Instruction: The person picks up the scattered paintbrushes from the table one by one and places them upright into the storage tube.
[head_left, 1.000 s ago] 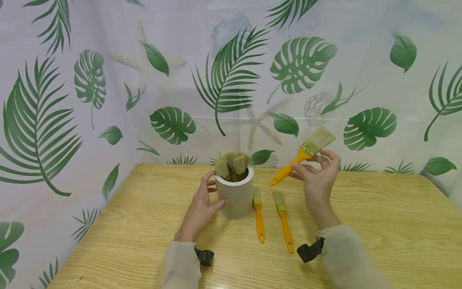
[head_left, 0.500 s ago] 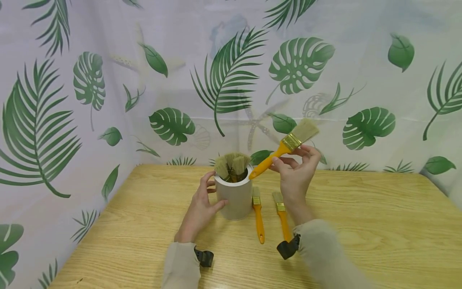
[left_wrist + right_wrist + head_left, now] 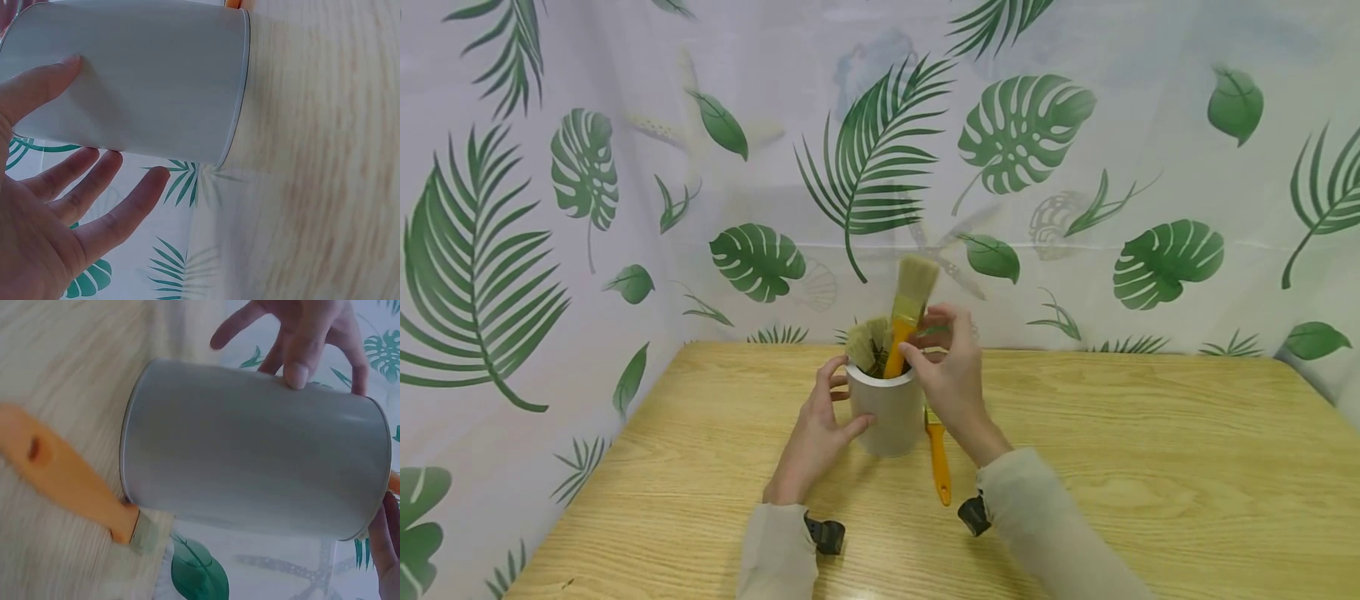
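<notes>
A pale cylindrical can point(image 3: 886, 421) stands upright on the table with several bristle brushes point(image 3: 867, 343) in it. My left hand point(image 3: 816, 433) holds the can's left side, thumb on its front and fingers towards the back, as the left wrist view also shows. Over the opening, my right hand point(image 3: 953, 379) pinches a wide paintbrush point(image 3: 916, 287) by its orange handle, bristles up. The handle's lower end is hidden inside the rim. A narrower orange-handled paintbrush point(image 3: 938, 462) lies close to the can's right side, its bristles hidden behind my right hand.
The wooden table point(image 3: 1150, 467) reaches back to a leaf-printed white cloth point(image 3: 1060, 42), which also hangs along the left side. Black wrist cameras sit at the left cuff point(image 3: 826, 535) and the right cuff point(image 3: 974, 515).
My right hand has moved left to the can and turned the wide paintbrush from slanted to nearly upright, handle down in the opening. My arm now covers the other loose brush. My left hand stays put.
</notes>
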`<state>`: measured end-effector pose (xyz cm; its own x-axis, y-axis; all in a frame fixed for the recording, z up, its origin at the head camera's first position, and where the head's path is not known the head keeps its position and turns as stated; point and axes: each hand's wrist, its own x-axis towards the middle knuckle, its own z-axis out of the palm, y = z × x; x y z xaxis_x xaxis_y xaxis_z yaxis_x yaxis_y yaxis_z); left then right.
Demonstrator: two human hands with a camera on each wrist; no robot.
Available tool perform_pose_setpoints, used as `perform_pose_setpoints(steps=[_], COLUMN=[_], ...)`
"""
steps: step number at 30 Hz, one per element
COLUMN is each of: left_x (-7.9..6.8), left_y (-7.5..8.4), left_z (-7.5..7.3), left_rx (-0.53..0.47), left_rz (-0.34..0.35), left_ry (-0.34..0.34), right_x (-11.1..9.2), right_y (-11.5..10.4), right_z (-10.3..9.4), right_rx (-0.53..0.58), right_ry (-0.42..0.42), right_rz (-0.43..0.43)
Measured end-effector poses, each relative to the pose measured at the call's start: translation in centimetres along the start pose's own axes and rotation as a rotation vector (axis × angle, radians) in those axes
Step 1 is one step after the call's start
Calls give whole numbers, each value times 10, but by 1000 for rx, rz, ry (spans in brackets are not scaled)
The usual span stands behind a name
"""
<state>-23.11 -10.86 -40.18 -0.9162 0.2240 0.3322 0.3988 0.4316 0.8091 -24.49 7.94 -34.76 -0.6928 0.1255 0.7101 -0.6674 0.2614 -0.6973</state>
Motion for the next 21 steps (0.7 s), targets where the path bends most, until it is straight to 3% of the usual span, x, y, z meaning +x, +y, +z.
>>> perform_pose_setpoints(steps=[4,8,13,17,21], left_x=[0,0,0,0,-1], left_y=[-2,-1,-1,-1,-1], left_z=[0,0,0,0,0], left_rx=[-4,-3,2,-2,-6], left_rz=[13,12,8,1,3], left_ry=[2,9,4,-3,-4], right_x=[1,5,5,3,-1], right_y=[2,7,14,16,18], right_z=[-8,-25,-55,-78,-97], right_rx=[-96,-125,-239,-318,-354], right_ry=[-3,41,2,-118,-232], right_rz=[-91,-63,148,351,494])
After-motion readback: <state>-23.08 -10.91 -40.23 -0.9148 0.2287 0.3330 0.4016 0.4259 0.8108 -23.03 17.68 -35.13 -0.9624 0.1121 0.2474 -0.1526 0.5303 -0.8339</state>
